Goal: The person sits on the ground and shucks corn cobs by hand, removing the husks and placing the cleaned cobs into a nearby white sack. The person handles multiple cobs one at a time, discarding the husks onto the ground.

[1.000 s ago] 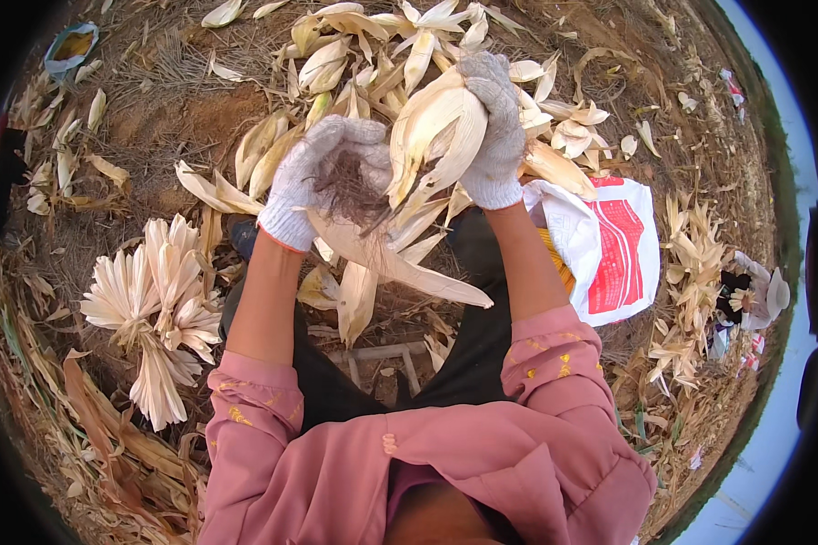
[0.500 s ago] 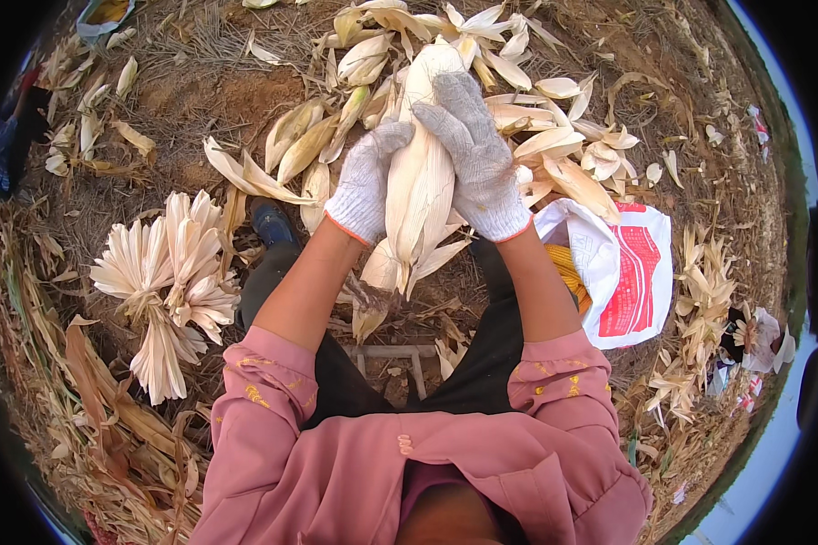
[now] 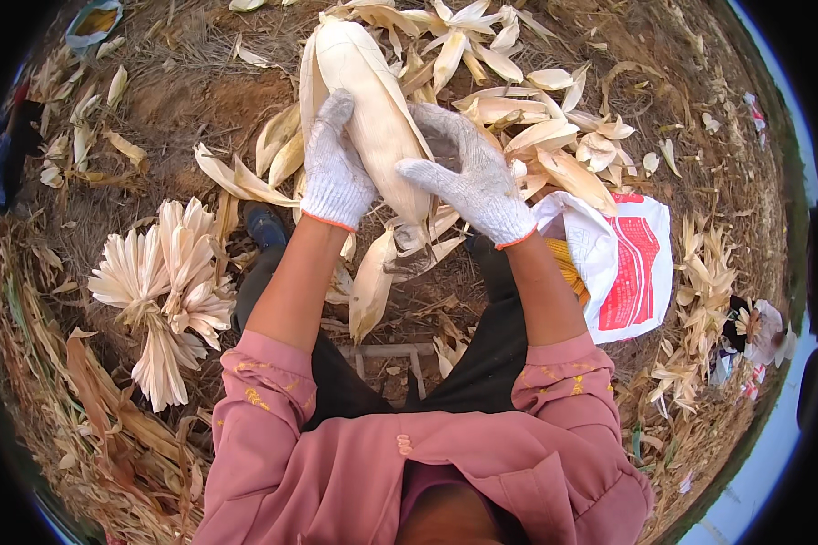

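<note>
Both my hands wear whitish-grey knit gloves with orange cuffs. Between them is an ear of corn (image 3: pixel 365 91) in pale dry husk, its broad end pointing away and slightly left. My left hand (image 3: pixel 338 163) is closed around its left side, with one husk leaf standing off beside the fingers. On the right side, my right hand (image 3: pixel 473 173) grips lower down, thumb over the husk and fingers partly hidden behind it. No kernels show on this ear. Below it, another pale husk piece (image 3: pixel 371 289) hangs or lies between my knees; which, I cannot tell.
Loose husks (image 3: pixel 541 136) are heaped on the ground ahead. At my right stands a white and red sack (image 3: pixel 636 268) with yellow corn (image 3: pixel 568 268) inside. Bundled husks (image 3: pixel 168 272) lie at my left. A bluish bag (image 3: pixel 94 25) sits far left.
The ear has tipped, its far end swinging left and away. My left hand has moved a little left. My right hand has slid lower, and a husk leaf now stands apart on the left.
</note>
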`<state>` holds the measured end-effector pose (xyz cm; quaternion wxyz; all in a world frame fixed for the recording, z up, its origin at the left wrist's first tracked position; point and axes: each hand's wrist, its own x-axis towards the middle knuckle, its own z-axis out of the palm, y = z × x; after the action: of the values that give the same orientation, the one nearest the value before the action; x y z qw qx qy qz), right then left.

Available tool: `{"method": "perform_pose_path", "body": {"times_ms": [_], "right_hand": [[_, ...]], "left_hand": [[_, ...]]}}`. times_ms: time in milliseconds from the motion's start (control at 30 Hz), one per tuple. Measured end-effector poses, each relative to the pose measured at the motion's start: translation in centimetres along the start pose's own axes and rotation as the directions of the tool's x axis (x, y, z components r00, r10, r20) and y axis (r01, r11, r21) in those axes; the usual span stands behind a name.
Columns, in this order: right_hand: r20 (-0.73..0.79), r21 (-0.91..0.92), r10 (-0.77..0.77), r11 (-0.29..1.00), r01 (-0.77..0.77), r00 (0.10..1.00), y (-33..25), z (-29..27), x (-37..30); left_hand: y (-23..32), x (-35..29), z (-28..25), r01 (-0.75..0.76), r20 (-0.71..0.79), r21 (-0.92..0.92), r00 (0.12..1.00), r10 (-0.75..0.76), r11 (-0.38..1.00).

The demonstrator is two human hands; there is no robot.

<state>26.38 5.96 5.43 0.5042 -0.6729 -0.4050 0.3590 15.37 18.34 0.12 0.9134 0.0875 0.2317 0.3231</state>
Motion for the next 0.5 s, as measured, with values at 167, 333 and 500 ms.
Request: {"method": "perform_pose_path", "body": {"times_ms": [167, 333, 500], "right_hand": [[-0.083, -0.231, 0.009, 0.972, -0.028, 0.997, 0.4, -0.4, 0.3], [-0.288, -0.368, -0.051, 0.928, -0.062, 0.956, 0.7, -2.5, 0.4], [-0.453, -0.442, -0.177, 0.896, -0.047, 0.874, 2.5, -6.2, 1.3]], "left_hand": [[-0.4, -0.7, 0.9, -0.039, -0.095, 0.143, 0.994, 0.053, 0.989], [0.4, -1.5, 1.0, 0.141, 0.056, 0.145, 0.987, -0.15, 0.979], [0.7, -2.3, 0.6, 0.338, 0.029, 0.271, 0.933, -0.358, 0.901]]}}
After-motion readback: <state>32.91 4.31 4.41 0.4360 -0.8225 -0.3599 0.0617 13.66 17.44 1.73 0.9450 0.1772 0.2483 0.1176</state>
